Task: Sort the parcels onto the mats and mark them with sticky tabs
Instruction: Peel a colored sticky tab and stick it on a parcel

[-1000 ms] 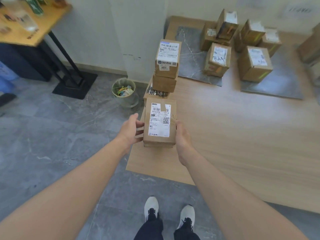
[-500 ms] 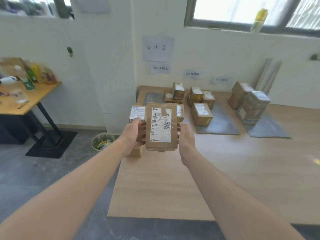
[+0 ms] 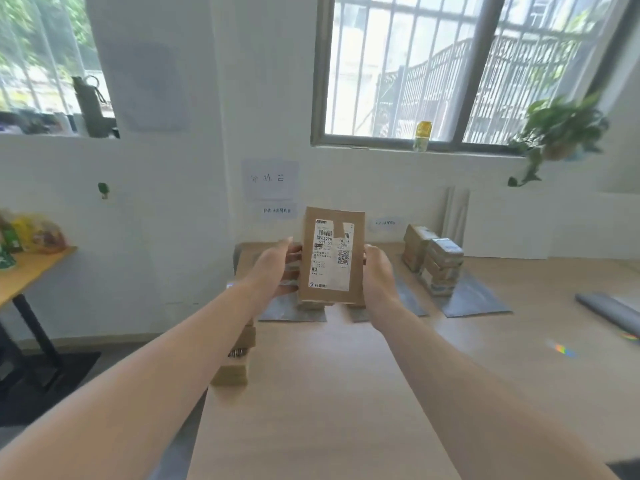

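Observation:
I hold a brown cardboard parcel (image 3: 332, 254) upright in front of me, its white shipping label facing me. My left hand (image 3: 277, 268) grips its left edge and my right hand (image 3: 379, 271) grips its right edge. Behind it, grey mats (image 3: 474, 299) lie on the wooden platform (image 3: 329, 393) by the wall. A stack of parcels (image 3: 433, 263) stands on the right mat. More parcels on the left mats are mostly hidden behind the held parcel and my hands. A small stack of parcels (image 3: 235, 358) sits at the platform's left edge under my left forearm.
Paper signs (image 3: 270, 180) hang on the white wall above the mats. A rolled grey mat (image 3: 609, 311) lies at the right. An orange table (image 3: 24, 271) with packets stands at the left. A bottle (image 3: 422, 135) and a plant (image 3: 557, 129) sit on the windowsill.
I have lifted the parcel off the stack at the platform's edge and raised it upright. My view has tilted up from the floor to the wall and windows.

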`<state>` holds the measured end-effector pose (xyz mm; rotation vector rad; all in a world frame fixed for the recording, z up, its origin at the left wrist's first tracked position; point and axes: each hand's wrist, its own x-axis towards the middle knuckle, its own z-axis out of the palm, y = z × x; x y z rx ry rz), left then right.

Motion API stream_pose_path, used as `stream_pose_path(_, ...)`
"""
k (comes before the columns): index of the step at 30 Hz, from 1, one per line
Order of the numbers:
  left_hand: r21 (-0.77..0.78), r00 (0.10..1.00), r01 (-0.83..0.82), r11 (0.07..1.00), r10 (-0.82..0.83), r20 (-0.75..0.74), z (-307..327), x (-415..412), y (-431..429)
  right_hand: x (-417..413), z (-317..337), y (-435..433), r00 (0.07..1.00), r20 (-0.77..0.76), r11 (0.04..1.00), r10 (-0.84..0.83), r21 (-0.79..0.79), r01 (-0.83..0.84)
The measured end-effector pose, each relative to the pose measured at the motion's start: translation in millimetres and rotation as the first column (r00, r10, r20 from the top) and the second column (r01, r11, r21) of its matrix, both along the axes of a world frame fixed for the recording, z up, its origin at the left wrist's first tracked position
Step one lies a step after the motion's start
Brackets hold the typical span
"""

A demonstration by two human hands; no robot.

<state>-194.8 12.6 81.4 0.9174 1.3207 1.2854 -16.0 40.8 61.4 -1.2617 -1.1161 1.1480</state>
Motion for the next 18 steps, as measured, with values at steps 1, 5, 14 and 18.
stream_pose_path(1,0.004,1.0,0.011,1.0,-0.011,-0.011,1.1,2.6,-0.3,1.9,1.6,-1.2,1.0,0.004,1.0,-0.005,0.003,0.005)
stream_pose_path(5,0.002,0.998,0.037,0.999,-0.037,-0.041,0.9,14.7,-2.4,8.5,7.6,-6.4,1.0,-0.001,1.0,-0.021,0.016,0.021)
stream_pose_path(14,-0.006,0.997,0.037,0.999,-0.037,-0.07,-8.1,65.7,10.5,53.8,-1.0,10.5,1.0,0.002,1.0,0.005,-0.018,-0.005)
stream_pose_path(18,-0.021,0.998,0.008,1.0,-0.01,-0.068,-22.1,112.1,21.1,100.1,-16.8,26.7,0.999,-0.017,0.999,0.027,-0.028,-0.028)
